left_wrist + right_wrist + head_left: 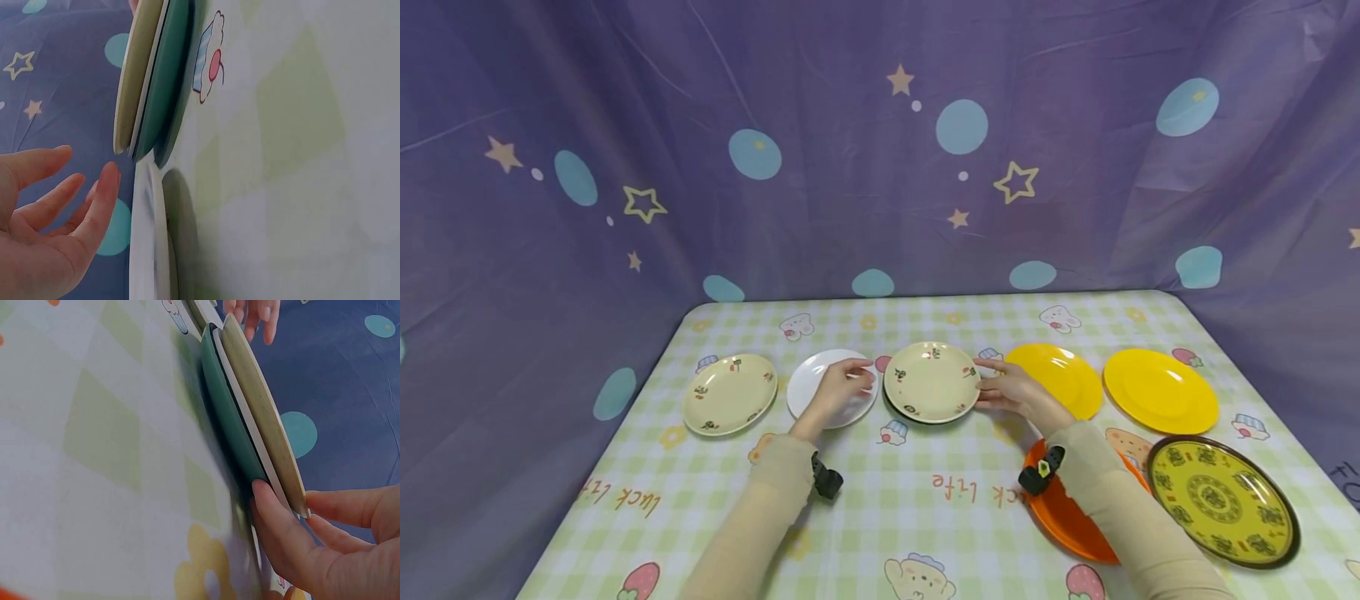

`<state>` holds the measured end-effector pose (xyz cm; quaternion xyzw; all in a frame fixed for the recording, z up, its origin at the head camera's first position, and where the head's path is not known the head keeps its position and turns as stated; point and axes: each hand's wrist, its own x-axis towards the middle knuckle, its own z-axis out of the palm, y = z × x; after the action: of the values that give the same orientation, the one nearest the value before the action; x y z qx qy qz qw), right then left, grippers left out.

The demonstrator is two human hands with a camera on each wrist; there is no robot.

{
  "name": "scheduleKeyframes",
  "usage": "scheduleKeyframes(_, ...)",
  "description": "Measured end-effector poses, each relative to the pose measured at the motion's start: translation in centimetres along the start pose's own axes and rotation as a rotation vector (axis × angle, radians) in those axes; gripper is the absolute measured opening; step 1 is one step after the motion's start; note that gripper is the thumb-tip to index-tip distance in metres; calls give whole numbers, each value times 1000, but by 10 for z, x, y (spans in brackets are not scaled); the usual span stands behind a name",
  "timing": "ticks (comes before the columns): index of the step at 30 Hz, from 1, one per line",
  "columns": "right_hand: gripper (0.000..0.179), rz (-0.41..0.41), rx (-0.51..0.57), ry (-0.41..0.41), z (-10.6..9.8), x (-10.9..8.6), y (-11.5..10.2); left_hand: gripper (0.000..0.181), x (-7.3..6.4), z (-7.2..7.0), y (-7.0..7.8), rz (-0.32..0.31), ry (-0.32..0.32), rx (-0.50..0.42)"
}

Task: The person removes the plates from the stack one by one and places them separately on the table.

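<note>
A stack of plates stands in the middle of the table, with a flower-patterned cream plate (pixel 932 382) on top. Under it the right wrist view shows a thin white plate and a green plate (pixel 226 415). My right hand (pixel 1017 390) pinches the stack's right edge, thumb low by the green plate and fingers at the cream rim. Over a separate white plate (pixel 805 385), to the left of the stack, hovers my left hand (pixel 844 387). Its fingers are loosely bent and hold nothing; in the left wrist view they are apart from the stack.
Far left lies another patterned cream plate (pixel 730 396). On the right are two yellow plates (pixel 1063 379) (pixel 1161 390), an orange plate (pixel 1067 521) partly under my right forearm, and a dark-rimmed patterned plate (pixel 1221 500). A purple curtain (pixel 850 233) rises behind the checked tablecloth (pixel 865 525).
</note>
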<state>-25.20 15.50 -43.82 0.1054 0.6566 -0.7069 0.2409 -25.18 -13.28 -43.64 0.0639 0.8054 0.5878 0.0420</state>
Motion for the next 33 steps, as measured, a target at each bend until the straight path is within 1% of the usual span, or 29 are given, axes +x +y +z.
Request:
scheduleKeyframes(4, 54, 2, -9, 5, 0, 0, 0, 33, 5, 7, 0, -21, -5, 20)
scheduleKeyframes(6, 55, -3, -9, 0, -1, -1, 0, 33, 8, 10, -1, -51, 0, 28)
scheduleKeyframes(9, 55, -6, 2, -8, -2, -1, 0, 35, 9, 11, -4, -20, -15, 40)
scheduleKeyframes(10, 56, -9, 7, -13, -3, -1, 0, 34, 18, 11, -18, 22, -33, 17)
scheduleKeyframes(11, 56, -11, 14, -21, -3, -1, 0, 35, 21, 12, -22, 15, -40, 13)
scheduleKeyframes(12, 56, -11, 23, -21, -3, -1, 0, 36, 26, 14, -28, 14, -47, 20)
scheduleKeyframes(13, 57, -10, 31, -24, -2, 0, 0, 37, 27, 15, -29, 13, -52, 23)
scheduleKeyframes(14, 57, -9, 37, -26, -2, 0, 0, 38, 30, 17, -29, -7, -51, 27)
scheduleKeyframes(16, 57, -7, 41, -27, -2, 0, 0, 39, 34, 23, -28, -56, -39, 45)
scheduleKeyframes(17, 57, -7, 39, -27, -2, -1, 0, 41, 27, 25, -13, -108, -22, 76)
scheduleKeyframes(18, 57, -6, 39, -24, -2, -1, 0, 40, 26, 26, -9, -106, -20, 93)
scheduleKeyframes(19, 58, -7, 37, -26, -1, -1, 0, 40, 21, 26, -1, -104, -14, 94)
scheduleKeyframes(21, 58, -7, 33, -25, -1, -1, 0, 41, 18, 28, 6, -114, -6, 104)
scheduleKeyframes(25, 57, -6, 33, -23, -1, 0, 1, 43, 14, 28, 10, -114, -19, 107)
scheduleKeyframes(28, 57, -3, 28, -22, -1, 0, 1, 44, 15, 29, 10, -118, -25, 120)
scheduleKeyframes(33, 57, 2, 31, -20, 0, 0, 0, 46, 16, 32, 9, -128, -15, 136)
